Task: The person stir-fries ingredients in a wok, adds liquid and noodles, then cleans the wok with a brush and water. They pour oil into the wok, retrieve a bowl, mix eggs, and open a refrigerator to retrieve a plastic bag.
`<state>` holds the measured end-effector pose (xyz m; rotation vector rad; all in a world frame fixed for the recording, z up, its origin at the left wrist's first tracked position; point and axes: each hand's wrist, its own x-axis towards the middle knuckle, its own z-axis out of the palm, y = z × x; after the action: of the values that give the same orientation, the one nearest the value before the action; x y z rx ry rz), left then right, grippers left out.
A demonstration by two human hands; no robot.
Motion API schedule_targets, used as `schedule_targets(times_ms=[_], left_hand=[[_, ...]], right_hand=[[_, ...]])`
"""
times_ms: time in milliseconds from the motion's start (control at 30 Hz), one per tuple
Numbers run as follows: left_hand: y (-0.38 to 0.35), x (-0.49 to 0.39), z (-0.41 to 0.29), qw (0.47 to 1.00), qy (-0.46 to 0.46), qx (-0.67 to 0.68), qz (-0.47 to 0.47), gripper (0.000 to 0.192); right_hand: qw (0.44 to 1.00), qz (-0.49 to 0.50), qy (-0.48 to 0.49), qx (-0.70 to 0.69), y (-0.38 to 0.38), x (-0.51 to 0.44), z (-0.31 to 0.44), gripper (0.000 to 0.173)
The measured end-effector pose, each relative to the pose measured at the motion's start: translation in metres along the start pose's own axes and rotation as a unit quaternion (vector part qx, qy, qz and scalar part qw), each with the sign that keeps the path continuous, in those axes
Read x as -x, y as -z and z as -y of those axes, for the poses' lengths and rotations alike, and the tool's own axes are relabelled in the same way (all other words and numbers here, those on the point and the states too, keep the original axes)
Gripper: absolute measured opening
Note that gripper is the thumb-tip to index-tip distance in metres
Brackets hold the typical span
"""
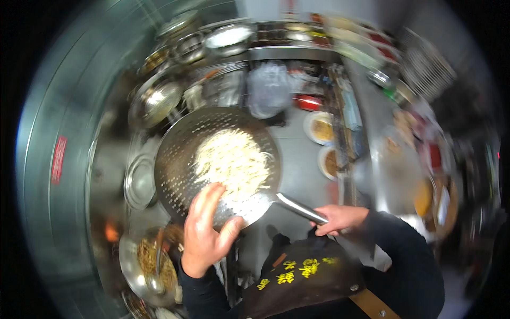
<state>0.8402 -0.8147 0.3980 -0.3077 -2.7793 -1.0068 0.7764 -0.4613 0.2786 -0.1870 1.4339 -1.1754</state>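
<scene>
A large round perforated metal strainer (175, 163) is held out in front of me. My right hand (342, 219) is wrapped around the end of its metal handle (301, 209). Pale, thin strips of food (235, 161), perhaps noodles or shredded vegetable, lie heaped inside it. My left hand (207, 235) is over the strainer's near rim, thumb apart from the fingers. Its fingertips reach the edge of the pale heap; whether they touch it cannot be told. I see nothing held in that hand.
At lower left, a wok (129, 259) holds brown food and a ladle (158, 255), with an orange flame (111, 231) nearby. Another wok (157, 99) stands upper left. Two bowls (314, 133) (324, 161) sit right of the strainer. A round board (450, 215) lies farther right.
</scene>
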Motion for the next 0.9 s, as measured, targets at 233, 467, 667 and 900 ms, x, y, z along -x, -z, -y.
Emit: schedule_targets(times_ms=[233,467,667,900], left_hand=[[-0.264,-0.183,-0.153,0.962,-0.214,-0.162,0.039,0.08],[-0.448,-0.285,-0.24,0.954,-0.23,0.191,0.003,0.019],[-0.602,-0.332,-0.239,0.856,0.166,0.366,0.326,0.022],[-0.652,-0.311,-0.252,0.903,-0.119,-0.122,0.394,0.099]], right_hand=[[0.961,-0.261,0.006,-0.089,0.037,0.194,-0.113,0.026],[0.834,-0.498,-0.034,-0.236,0.064,0.303,-0.186,0.03],[0.702,-0.658,-0.05,-0.266,0.09,0.342,-0.247,0.025],[0.67,-0.653,-0.006,-0.353,0.102,0.356,-0.278,0.023]])
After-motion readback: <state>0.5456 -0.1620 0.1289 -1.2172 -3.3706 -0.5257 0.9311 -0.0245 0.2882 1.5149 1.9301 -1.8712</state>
